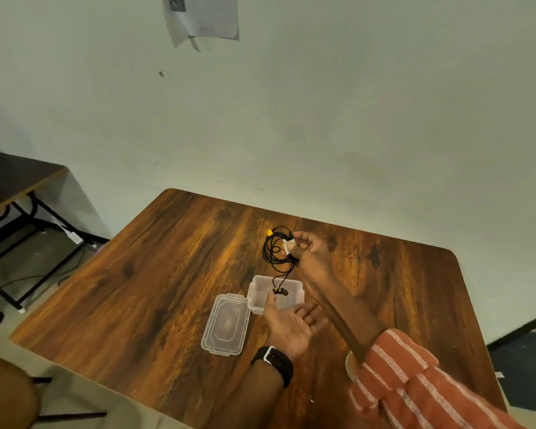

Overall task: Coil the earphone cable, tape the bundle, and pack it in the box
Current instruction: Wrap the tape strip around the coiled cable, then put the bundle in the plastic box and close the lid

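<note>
My right hand (310, 250) holds the coiled black earphone cable (273, 250) above the wooden table, pinching the bundle where a strip of white tape (287, 245) wraps it. A yellow plug (270, 232) sticks out at the coil's top. The two earbuds (280, 291) hang down on their wires into the open clear plastic box (294, 284). My left hand (291, 325) is palm up with fingers spread, just in front of the box, holding nothing.
The box's clear lid (226, 325) lies flat to the left of the box. A tape roll (351, 365) peeks out under my right sleeve. A dark side table (10, 184) stands at far left, and a chair (7, 394) at bottom left.
</note>
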Demonstrator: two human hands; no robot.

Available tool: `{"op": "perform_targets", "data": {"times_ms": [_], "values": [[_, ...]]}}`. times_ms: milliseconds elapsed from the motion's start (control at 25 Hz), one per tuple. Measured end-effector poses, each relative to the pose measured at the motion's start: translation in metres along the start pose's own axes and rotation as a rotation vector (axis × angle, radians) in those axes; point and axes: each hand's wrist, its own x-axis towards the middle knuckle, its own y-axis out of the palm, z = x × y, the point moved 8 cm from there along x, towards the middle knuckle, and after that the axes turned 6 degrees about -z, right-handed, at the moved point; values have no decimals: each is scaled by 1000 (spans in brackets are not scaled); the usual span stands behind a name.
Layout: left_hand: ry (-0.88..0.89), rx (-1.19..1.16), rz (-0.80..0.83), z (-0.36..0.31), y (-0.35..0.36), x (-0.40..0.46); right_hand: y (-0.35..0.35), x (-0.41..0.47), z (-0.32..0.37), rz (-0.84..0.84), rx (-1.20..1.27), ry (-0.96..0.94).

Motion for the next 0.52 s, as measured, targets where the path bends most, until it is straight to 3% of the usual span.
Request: {"op": "perform_targets", "data": {"times_ms": [80,200,280,360,440,520], "values": [[91,-203,32,-40,2,20,3,12,-19,-20,-64,39],[232,-113,2,-96,-5,50,-2,30,-57,-30,-206,154],[260,50,-30,-109,-15,68,-6,43,-90,-17,-307,245],[311,261,-171,-115,-32,88,-5,53,-118,27,-419,298],[403,595,-319,-121,-42,98,-3,65,-140,79,-568,296],[500,952,-341,-125,-38,103,-2,73,-155,147,-725,293]]}}
